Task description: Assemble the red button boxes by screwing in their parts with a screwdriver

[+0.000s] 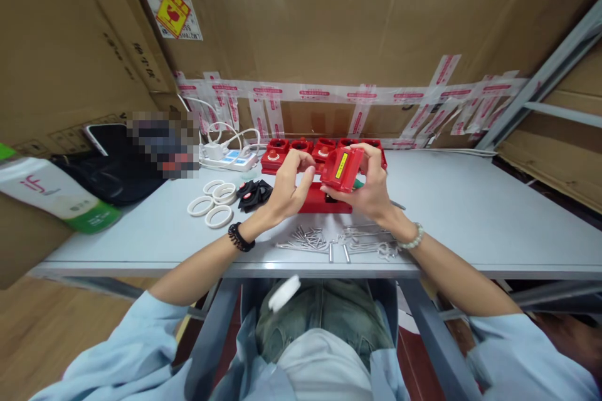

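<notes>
My right hand (372, 191) grips a red plastic housing (333, 177) with a yellow label, tilted above the table. To its left is my left hand (290, 187), thumb and forefinger curved and apart, with nothing visible between them. Below and between the hands lies another red part (313, 202), partly hidden. Behind them stands a row of red boxes (273, 163) with round openings. Black parts (254, 195) and several white rings (219, 217) lie left of my left hand. Nearer me are small metal screws (308, 238) and bent metal rods (364, 235).
A white power strip (239, 161) with plugged cables stands at the back left. Beside it are a dark bag (126, 175), a phone (106, 138) and a white-green bottle (56, 191). Large taped cardboard (329, 19) walls the back; a metal frame (540, 75) rises at right.
</notes>
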The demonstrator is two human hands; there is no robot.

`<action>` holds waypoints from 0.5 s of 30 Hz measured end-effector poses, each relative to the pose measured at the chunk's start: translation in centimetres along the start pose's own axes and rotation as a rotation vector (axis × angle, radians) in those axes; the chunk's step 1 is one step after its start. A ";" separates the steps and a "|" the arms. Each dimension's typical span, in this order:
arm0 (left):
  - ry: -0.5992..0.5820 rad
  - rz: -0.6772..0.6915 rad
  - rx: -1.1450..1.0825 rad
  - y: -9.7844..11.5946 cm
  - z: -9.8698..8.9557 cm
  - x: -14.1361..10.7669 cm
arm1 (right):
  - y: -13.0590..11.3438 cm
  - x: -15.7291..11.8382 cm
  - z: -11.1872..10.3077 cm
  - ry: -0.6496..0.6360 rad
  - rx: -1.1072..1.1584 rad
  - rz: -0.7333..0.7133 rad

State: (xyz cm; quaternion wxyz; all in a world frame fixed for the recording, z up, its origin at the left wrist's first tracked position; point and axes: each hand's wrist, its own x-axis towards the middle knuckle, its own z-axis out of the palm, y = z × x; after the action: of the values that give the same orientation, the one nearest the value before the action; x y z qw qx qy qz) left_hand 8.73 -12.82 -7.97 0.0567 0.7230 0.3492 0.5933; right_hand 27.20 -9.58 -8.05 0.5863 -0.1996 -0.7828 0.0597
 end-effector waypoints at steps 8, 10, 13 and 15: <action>0.452 0.140 0.125 2.5 -4.9 -2.1 | -0.4 -0.3 0.3 0.012 -0.040 -0.077; 0.712 0.340 0.177 2.6 -8.0 -6.3 | -0.4 -0.2 0.3 0.016 -0.019 -0.063; 0.326 0.265 0.399 2.5 -12.1 -14.4 | -0.7 0.0 0.2 0.010 0.020 -0.056; 0.038 0.075 0.582 2.9 -13.7 -19.6 | -1.1 0.0 0.2 0.005 0.037 -0.064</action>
State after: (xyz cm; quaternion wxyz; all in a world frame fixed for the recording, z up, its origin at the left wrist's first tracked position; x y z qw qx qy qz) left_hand -3.38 -30.76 -18.61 -0.1813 0.7102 0.4789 0.4832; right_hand 26.77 -10.53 -7.73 0.5935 -0.1639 -0.7861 0.0550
